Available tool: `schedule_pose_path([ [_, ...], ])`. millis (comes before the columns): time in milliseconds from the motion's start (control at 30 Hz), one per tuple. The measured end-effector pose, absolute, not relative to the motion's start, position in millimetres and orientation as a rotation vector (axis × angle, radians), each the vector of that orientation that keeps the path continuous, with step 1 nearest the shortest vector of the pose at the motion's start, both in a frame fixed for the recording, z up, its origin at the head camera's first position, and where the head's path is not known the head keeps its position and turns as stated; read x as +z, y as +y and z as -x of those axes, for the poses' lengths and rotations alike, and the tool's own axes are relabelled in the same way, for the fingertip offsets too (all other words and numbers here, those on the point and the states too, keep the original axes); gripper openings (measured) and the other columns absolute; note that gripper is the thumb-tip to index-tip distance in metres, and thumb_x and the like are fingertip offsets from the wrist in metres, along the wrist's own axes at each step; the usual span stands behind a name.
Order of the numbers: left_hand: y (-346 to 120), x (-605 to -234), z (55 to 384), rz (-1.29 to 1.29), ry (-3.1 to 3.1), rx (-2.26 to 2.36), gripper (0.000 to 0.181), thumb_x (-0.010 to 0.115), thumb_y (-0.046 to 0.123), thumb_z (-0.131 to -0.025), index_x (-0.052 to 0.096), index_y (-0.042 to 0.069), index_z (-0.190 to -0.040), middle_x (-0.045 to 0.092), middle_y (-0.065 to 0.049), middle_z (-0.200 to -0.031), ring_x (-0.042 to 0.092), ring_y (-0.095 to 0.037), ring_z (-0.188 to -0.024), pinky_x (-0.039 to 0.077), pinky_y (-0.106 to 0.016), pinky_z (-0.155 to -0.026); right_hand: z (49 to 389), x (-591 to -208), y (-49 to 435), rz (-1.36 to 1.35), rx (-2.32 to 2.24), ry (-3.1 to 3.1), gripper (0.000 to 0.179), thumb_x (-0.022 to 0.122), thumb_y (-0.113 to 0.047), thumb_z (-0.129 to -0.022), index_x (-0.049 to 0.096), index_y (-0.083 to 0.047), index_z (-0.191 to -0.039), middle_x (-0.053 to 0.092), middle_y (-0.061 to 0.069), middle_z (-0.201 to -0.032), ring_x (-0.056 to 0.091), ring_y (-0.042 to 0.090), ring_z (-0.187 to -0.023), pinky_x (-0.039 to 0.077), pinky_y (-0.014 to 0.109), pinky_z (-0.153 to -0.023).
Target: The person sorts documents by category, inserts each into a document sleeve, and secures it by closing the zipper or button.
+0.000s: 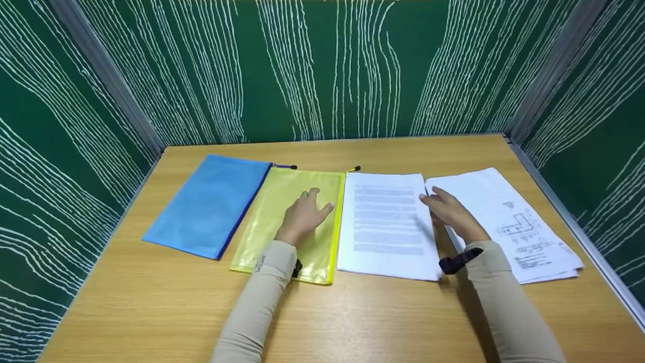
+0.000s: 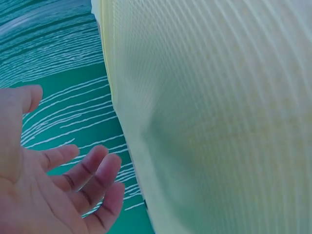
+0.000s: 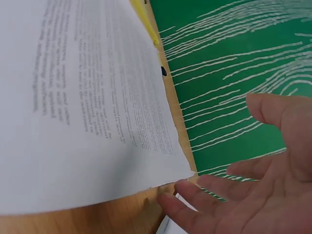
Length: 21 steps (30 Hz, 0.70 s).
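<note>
My left hand (image 1: 304, 216) hovers over the yellow zip folder (image 1: 287, 201), fingers spread and holding nothing. In the left wrist view its loosely bent fingers (image 2: 92, 178) stand apart from the folder's mesh surface (image 2: 219, 117). By the right edge of the printed text sheets (image 1: 388, 227) is my right hand (image 1: 451, 212), thumb and fingers parted with nothing gripped. The right wrist view shows its fingertips (image 3: 187, 187) close to a corner of the text sheets (image 3: 97, 165). A stack of sheets with line drawings (image 1: 509, 227) lies partly beneath that hand in the head view.
At the left lies a blue zip folder (image 1: 209, 201), its dark zip pull (image 1: 292, 167) reaching toward the yellow folder. The wooden table (image 1: 363, 322) meets green walls (image 1: 322, 70) with white wavy lines at the back and both sides. A dark band (image 1: 461, 260) sits on the right wrist.
</note>
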<state>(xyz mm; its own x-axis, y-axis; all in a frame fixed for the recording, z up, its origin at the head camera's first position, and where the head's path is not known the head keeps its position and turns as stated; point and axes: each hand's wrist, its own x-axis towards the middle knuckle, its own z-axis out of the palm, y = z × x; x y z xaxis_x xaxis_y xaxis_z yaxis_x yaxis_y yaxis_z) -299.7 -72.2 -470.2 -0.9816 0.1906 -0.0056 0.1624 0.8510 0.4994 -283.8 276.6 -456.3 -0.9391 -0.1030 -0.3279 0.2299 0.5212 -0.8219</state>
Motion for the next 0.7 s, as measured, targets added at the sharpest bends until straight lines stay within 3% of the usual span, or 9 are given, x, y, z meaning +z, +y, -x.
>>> schedule_pose_path([
  [133, -66.8, -473.8, 298.7, -0.283, 2.861, 0.875, 0.073, 0.046, 0.059, -0.093, 0.034, 0.013, -0.148, 0.047, -0.016, -0.141, 0.052, -0.032, -0.124, 0.044, -0.05, -0.101, 285.7, -460.8, 282.2, -0.169, -1.502, 2.273, 0.092, 0.042, -0.056, -0.097, -0.01, -0.007, -0.154, 0.009, 0.024, -0.159, 0.019, 0.04, -0.145, 0.034, 0.048, -0.112],
  [333, -62.0, -479.5, 300.7, -0.315, 2.752, 0.932, 0.076, 0.049, 0.059, -0.091, 0.031, 0.012, -0.149, 0.045, -0.016, -0.145, 0.048, -0.034, -0.129, 0.041, -0.051, -0.104, 286.2, -464.0, 287.7, -0.217, -1.537, 2.212, 0.097, 0.046, -0.059, -0.093, -0.007, -0.005, -0.154, 0.01, 0.025, -0.158, 0.022, 0.04, -0.143, 0.039, 0.044, -0.109],
  [433, -61.7, -483.8, 303.6, -0.322, 2.704, 0.955, 0.076, 0.05, 0.058, -0.092, 0.031, 0.012, -0.149, 0.043, -0.016, -0.146, 0.044, -0.034, -0.133, 0.038, -0.051, -0.107, 287.6, -465.3, 290.1, -0.226, -1.548, 2.188, 0.092, 0.046, -0.054, -0.096, -0.002, -0.001, -0.154, 0.017, 0.025, -0.156, 0.032, 0.036, -0.135, 0.043, 0.043, -0.105],
  [567, -63.1, -488.1, 307.5, -0.307, 2.667, 0.951, 0.077, 0.049, 0.059, -0.091, 0.032, 0.012, -0.149, 0.04, -0.016, -0.15, 0.038, -0.034, -0.137, 0.034, -0.05, -0.111, 291.3, -468.2, 292.7, -0.242, -1.568, 2.157, 0.072, 0.044, -0.042, -0.1, 0.021, 0.006, -0.149, 0.044, 0.017, -0.127, 0.049, 0.019, -0.106, 0.052, 0.036, -0.092],
  [633, -63.1, -488.1, 308.6, -0.3, 2.654, 0.936, 0.078, 0.05, 0.06, -0.091, 0.032, 0.013, -0.15, 0.036, -0.017, -0.152, 0.035, -0.035, -0.14, 0.031, -0.051, -0.113, 292.9, -469.4, 294.3, -0.25, -1.572, 2.144, 0.064, 0.044, -0.039, -0.101, 0.028, 0.006, -0.145, 0.047, 0.009, -0.111, 0.051, 0.014, -0.094, 0.055, 0.034, -0.085],
  [700, -62.6, -487.2, 309.6, -0.295, 2.651, 0.903, 0.079, 0.051, 0.061, -0.089, 0.031, 0.014, -0.15, 0.034, -0.016, -0.153, 0.032, -0.035, -0.141, 0.029, -0.053, -0.114, 293.7, -469.3, 295.2, -0.252, -1.564, 2.134, 0.065, 0.045, -0.038, -0.1, 0.027, 0.006, -0.146, 0.047, 0.007, -0.106, 0.051, 0.013, -0.091, 0.056, 0.033, -0.083],
])
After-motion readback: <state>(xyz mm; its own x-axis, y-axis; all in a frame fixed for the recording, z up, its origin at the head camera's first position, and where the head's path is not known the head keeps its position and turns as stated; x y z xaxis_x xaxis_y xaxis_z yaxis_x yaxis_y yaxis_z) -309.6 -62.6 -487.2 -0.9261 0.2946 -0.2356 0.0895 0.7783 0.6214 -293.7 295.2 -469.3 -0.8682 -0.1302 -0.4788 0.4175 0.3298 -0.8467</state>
